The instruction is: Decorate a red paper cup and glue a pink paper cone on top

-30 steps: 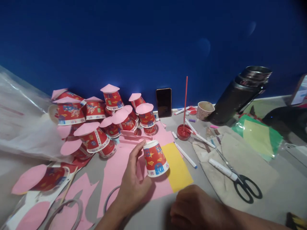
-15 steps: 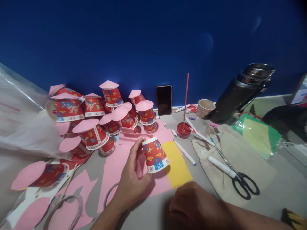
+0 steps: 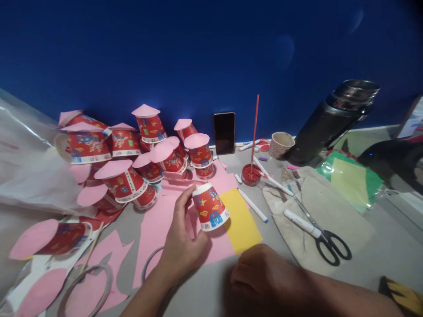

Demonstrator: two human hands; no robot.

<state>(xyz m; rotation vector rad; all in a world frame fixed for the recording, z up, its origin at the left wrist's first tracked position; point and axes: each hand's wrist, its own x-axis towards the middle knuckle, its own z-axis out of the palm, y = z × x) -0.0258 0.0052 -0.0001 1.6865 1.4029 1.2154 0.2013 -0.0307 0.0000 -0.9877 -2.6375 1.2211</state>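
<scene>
My left hand [image 3: 185, 240] grips a red printed paper cup [image 3: 210, 208] from its left side. The cup stands upside down in my fingers, slightly tilted, above pink paper. Low in the view, my right hand [image 3: 254, 273] is closed into a fist, its back towards me. Anything inside that fist is hidden. Behind the cup lie a sheet of pink paper [image 3: 158, 215] and a yellow sheet [image 3: 243, 224]. Several red paper cups with pink cone tops are stacked at the back left, one of them a cup [image 3: 124, 185] near the front of the group.
A phone [image 3: 224, 133] leans on the blue wall. To the right are a red paint pot [image 3: 248, 179] with an upright red stick, a white marker [image 3: 253, 205], scissors [image 3: 332, 246], a beige cloth [image 3: 350, 220] and a black thermos [image 3: 325, 123]. Tape rings [image 3: 107, 286] lie lower left.
The whole view has shifted slightly, so things sit a little higher and further left. My left hand still holds the cup, and my right fist stays near the same spot.
</scene>
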